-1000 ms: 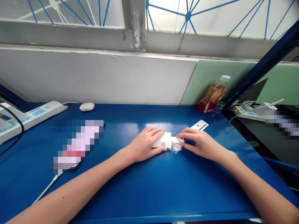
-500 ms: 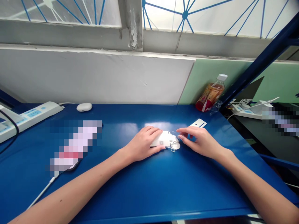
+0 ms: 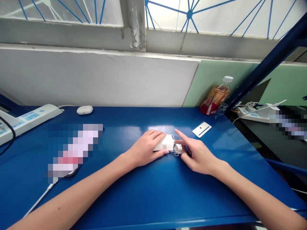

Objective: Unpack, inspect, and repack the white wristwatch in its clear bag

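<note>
Near the middle of the blue table (image 3: 153,191), my left hand (image 3: 147,148) is closed on a flat white packet (image 3: 168,142), its thumb on the near edge and its fingers over the far side. Clear plastic sticks out from the packet's right end, with a small white round piece (image 3: 177,149) and a beaded chain (image 3: 176,154) there. My right hand (image 3: 196,153) is at that end, index finger stretched out and the others spread or curled, touching the plastic and the white piece.
A white card (image 3: 202,130) lies beyond my right hand. A drink bottle (image 3: 216,97) leans at the back right. On the left are a phone (image 3: 76,150) with a cable, a white earbud case (image 3: 84,110) and a power strip (image 3: 31,119).
My right hand has moved left and slightly nearer, onto the plastic end, and its index finger has straightened. The white card now shows in full. My left hand stays on the packet.
</note>
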Action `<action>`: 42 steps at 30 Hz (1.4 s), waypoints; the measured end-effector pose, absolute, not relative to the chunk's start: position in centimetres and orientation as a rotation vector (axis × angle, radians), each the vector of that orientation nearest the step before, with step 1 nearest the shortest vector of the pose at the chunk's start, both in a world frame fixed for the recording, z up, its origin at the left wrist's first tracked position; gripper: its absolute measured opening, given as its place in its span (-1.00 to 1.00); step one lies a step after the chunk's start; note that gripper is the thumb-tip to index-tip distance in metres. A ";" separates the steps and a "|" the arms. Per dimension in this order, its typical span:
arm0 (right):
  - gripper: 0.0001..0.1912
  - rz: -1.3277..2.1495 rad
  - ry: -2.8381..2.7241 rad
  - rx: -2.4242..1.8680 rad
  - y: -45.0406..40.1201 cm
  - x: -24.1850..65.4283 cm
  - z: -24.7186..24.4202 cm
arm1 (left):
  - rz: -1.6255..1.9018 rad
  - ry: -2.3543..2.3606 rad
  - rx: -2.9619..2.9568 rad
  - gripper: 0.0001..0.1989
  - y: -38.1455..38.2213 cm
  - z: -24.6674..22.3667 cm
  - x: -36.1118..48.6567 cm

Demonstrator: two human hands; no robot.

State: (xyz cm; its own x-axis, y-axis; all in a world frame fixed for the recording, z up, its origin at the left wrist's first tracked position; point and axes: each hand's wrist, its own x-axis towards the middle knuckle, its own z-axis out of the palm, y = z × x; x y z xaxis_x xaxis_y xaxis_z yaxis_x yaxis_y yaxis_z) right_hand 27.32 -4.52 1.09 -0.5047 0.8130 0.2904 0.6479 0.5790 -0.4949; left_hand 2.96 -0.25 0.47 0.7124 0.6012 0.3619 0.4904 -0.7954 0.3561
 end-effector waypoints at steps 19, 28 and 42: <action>-0.64 0.431 -2.210 -1.303 -2.9 29.2 1.7 | 0.358 0.980 2.783 -0.39 -0.3 0.3 3.1; -0.63 0.445 -2.326 -1.085 -3.5 28.2 0.8 | 0.384 0.986 2.771 -0.38 -0.3 0.2 3.0; -0.60 0.472 -2.294 -1.093 -3.6 27.9 0.4 | 0.371 0.993 2.780 -0.39 -0.4 0.2 3.1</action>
State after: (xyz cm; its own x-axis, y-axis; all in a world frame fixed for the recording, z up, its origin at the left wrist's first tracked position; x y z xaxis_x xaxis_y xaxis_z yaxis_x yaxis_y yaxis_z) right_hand 27.93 -3.62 0.42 -0.5180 0.7904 0.3269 0.5973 0.6078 -0.5233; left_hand 3.05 -0.36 0.24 0.7476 0.6403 0.1764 0.5989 -0.7648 0.2374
